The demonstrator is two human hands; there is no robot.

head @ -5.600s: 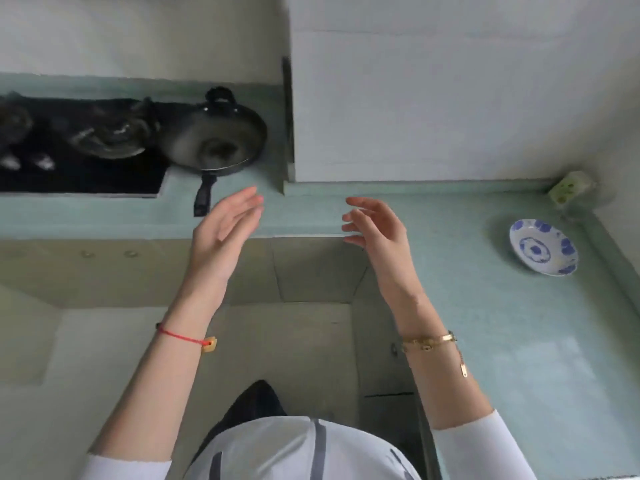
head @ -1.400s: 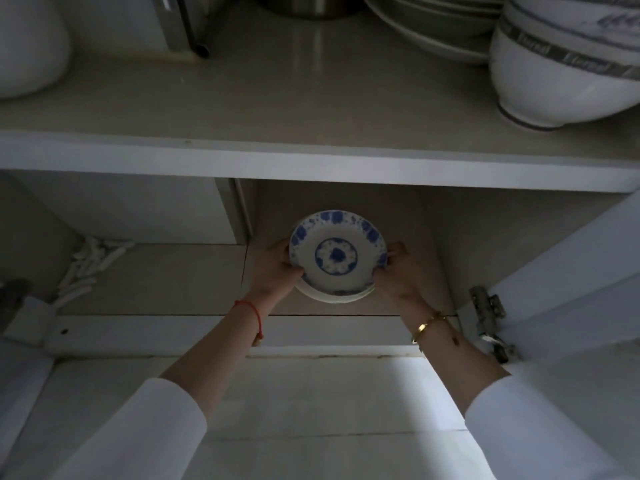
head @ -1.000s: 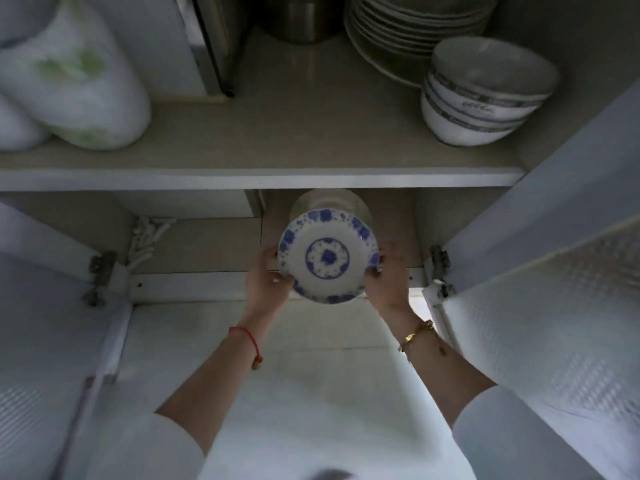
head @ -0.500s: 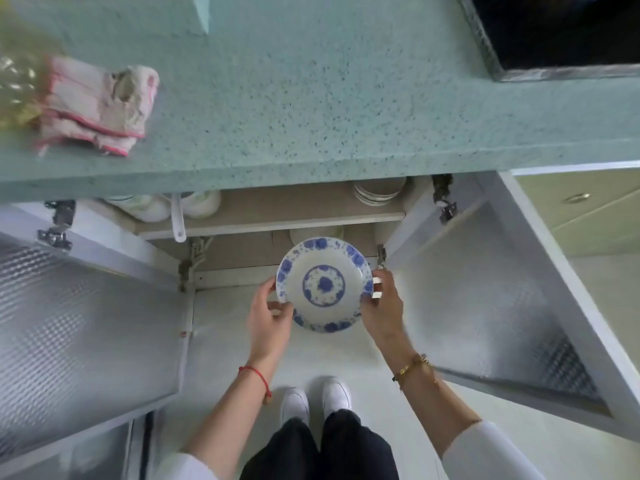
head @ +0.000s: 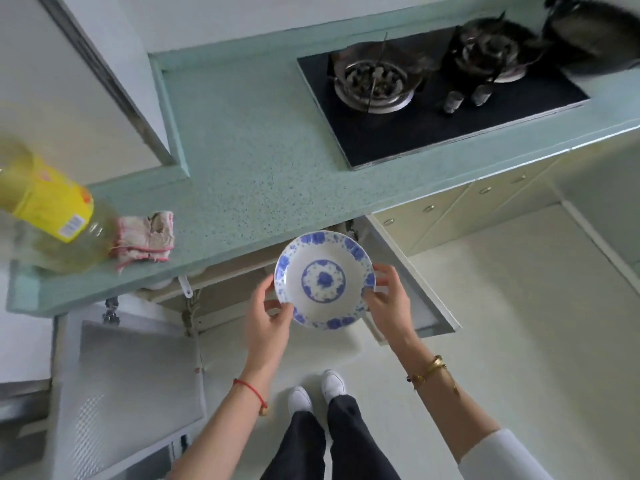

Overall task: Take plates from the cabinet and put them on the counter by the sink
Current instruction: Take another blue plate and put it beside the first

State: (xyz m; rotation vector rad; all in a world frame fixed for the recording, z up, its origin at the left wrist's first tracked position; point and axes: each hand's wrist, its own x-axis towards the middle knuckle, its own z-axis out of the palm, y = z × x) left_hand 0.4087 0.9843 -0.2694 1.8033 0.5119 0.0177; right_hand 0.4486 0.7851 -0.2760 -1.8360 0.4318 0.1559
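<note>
Green speckled counter (head: 263,157) fills the upper frame, its front edge just above the plate (head: 325,279). Blue-patterned plate is gripped at centre frame, clear of the counter, by the left hand (head: 268,315) and right hand (head: 388,303), fingers curled on opposite rims. Cabinet doors (head: 128,379) are seen open below; bare floor (head: 519,323) lies at right.

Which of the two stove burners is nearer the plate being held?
The left burner, a bare steel ring; the right burner lies farther from the plate, toward the dark pan.
</note>
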